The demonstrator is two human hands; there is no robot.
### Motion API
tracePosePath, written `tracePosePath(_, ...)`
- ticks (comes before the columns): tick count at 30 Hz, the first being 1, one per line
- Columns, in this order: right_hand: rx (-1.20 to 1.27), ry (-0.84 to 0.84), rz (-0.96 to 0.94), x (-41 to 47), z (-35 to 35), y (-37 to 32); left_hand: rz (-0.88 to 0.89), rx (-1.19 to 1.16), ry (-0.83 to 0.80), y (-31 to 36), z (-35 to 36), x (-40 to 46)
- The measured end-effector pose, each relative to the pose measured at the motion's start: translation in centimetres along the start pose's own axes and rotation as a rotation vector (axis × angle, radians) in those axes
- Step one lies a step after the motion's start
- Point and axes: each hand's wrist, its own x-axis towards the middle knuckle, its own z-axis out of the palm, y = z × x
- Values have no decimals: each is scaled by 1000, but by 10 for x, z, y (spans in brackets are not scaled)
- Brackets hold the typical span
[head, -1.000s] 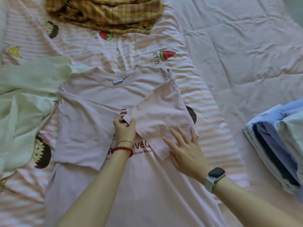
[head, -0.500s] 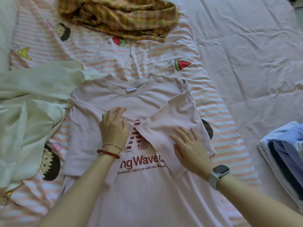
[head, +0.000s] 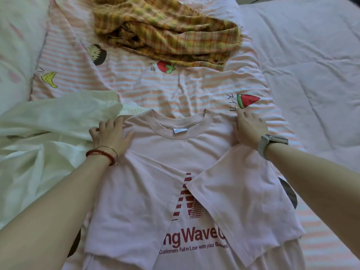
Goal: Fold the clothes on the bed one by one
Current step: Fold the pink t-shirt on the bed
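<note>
Left hand (head: 111, 134) and right hand (head: 249, 129) press the soft pink T-shirt (head: 194, 152) shoulders flat.

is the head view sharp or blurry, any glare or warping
Head view: soft overall but readable, the pink t-shirt print is legible; the white garment at left looks washed out by bright light; no hard shadows; wide-angle stretch enlarges both forearms at the bottom corners; left hand and right hand show no motion smear.
</note>
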Motion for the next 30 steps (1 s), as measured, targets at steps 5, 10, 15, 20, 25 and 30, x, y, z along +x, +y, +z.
tracePosePath(5, 71, 351, -124, -20, -5, 0, 156, -231, 249, -2, -19, -10)
tracePosePath(10, 163, 489, -295, -89, -3, 13, 409, -268, 482, -13, -27, -90)
tracePosePath(15, 111, 525, -436, -175, 16, 42, 515, -288, 395, -44, -11, -198)
tracePosePath(20, 109, 442, -506, -273, 38, 67, 552, -296, 241, -64, -9, -297)
tracePosePath(25, 122, 364, -486, -354, 62, 80, 515, -283, 194, -83, -1, -365)
tracePosePath(30, -5, 73, -479, -397, 92, 91, 657, -104, -45, -97, 22, -400)
